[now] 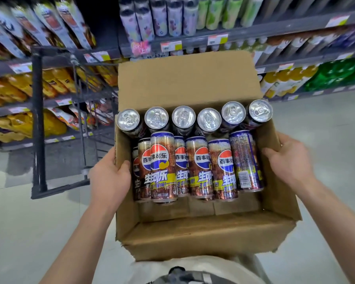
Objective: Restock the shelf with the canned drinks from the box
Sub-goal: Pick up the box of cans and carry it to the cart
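Grey-edged shelves [275, 27] fill the view from 9 round to 3 o'clock, packed with bottles [172, 19] at 12 and snack bags [19, 87] at 9. No free slot for cans shows from here. Pale floor [25, 226] runs beneath.

At 9 o'clock of the box a black wire rack [37, 119] stands in front of the lower left shelves and would likely hinder a reach that way.

The cardboard box [193, 236] is held centre frame, roughly level, in front of the body. Its far flap [189, 83] stands up at 12 and screens part of the shelving behind.

Six upright cans [182, 117] line the box's 12 o'clock wall. The lying cans [199, 167] rest on their sides against them, some overlapping, leaving the 6 o'clock strip bare. A level carry probably keeps those loose ones from rolling.

The hands are well apart. The left hand [109, 181] grips the 9 o'clock wall with its thumb hooked over the rim, and the right hand [289, 160] clasps the 3 o'clock wall. With both occupied, the box probably must be rested somewhere before any can comes out.
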A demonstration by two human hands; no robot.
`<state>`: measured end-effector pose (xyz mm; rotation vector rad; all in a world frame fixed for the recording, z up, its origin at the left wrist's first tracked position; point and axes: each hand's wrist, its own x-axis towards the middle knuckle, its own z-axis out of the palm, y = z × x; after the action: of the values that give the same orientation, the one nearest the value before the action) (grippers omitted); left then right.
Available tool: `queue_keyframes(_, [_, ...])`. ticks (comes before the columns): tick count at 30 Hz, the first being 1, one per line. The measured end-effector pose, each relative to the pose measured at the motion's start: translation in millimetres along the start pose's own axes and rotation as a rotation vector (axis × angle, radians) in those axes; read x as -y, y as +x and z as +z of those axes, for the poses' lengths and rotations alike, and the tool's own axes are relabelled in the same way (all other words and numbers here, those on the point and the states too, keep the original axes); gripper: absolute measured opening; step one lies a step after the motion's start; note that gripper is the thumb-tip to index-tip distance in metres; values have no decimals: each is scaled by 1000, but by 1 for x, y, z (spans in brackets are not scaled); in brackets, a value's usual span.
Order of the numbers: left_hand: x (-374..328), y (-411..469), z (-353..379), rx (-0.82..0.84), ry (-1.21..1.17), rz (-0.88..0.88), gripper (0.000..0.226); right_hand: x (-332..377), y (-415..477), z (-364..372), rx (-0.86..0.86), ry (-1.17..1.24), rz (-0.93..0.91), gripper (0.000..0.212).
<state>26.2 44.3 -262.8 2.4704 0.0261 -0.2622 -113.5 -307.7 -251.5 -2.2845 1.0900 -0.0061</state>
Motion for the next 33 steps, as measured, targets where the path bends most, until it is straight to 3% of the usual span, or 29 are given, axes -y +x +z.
queue_keyframes(6, [-2, 56, -3, 17, 21, -4, 36, 30, 47, 26, 19, 12, 8, 28])
queue_keyframes(16, [-10, 124, 4, 22, 66, -82, 29, 62, 120, 51, 82, -44, -3, 21])
queue_keyframes(22, [-28, 156, 24, 24, 43, -162, 28, 70, 181, 64, 133, -55, 1, 34])
queue_keyframes(33, [-36, 211, 76, 14, 42, -163, 29, 70, 264, 89, 169, -163, -78, 33])
